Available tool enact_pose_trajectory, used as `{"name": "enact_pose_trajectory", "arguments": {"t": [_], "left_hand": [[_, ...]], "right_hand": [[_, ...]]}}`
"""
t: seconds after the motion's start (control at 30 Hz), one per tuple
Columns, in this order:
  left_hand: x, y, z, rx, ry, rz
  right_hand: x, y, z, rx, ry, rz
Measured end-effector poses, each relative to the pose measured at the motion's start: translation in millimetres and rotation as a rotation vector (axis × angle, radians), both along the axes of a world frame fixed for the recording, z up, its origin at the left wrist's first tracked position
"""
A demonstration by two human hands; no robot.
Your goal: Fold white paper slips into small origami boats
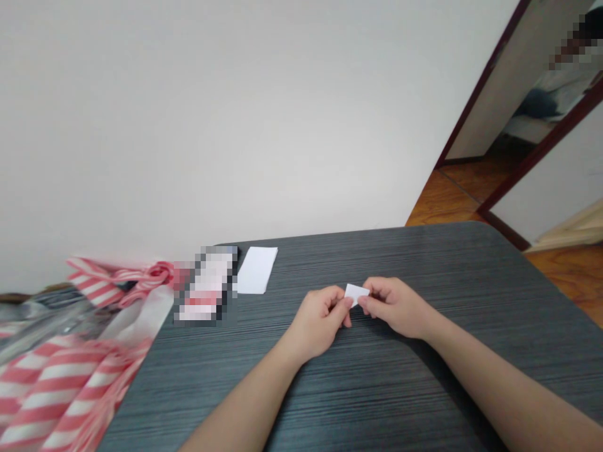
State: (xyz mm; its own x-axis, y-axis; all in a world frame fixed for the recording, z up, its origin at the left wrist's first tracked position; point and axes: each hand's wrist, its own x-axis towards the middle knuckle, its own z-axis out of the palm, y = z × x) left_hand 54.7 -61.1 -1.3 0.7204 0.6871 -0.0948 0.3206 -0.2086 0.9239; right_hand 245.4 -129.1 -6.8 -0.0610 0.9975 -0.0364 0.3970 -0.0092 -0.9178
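Note:
A small piece of white paper [357, 292] is held between my two hands, over the middle of the dark table. My left hand [323, 320] pinches its left side between thumb and fingers. On the opposite side, my right hand [393, 306] grips the paper's right edge in the same way. The paper looks folded, with a pointed lower part between the thumbs; its lower edges are partly hidden by my fingers.
White sheets of paper [257, 270] lie at the table's back left, beside a pixelated phone-like object [210, 282]. Red-and-white striped plastic bags [70, 389] crowd the left side. A wall [282, 113] rises behind the dark table [211, 376]. Through a doorway at right, a person is partly visible.

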Motion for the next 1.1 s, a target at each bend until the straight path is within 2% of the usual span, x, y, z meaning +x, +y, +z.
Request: {"name": "enact_pose_trajectory", "arguments": {"t": [0.17, 0.5, 0.8, 0.93, 1.1], "left_hand": [[-0.7, 0.0, -0.9, -0.001, 0.005, 0.023], [-0.9, -1.0, -2.5, -0.149, -0.108, 0.02], [-3.3, 0.5, -9.2, -0.137, -0.142, -0.011], [-3.4, 1.2, -7.0, -0.099, -0.115, 0.018], [-2.3, -0.1, -2.3, -0.044, -0.094, 0.019]], "right_hand": [[0.1, -0.3, -1.1, -0.007, 0.024, -0.017], [1.7, 0.0, -1.1, 0.013, 0.04, -0.096], [2.8, 0.1, -2.9, 0.028, 0.051, -0.081], [2.4, -1.2, -0.7, 0.038, 0.062, -0.06], [-0.4, -2.3, -1.4, 0.061, 0.195, -0.035]]}}
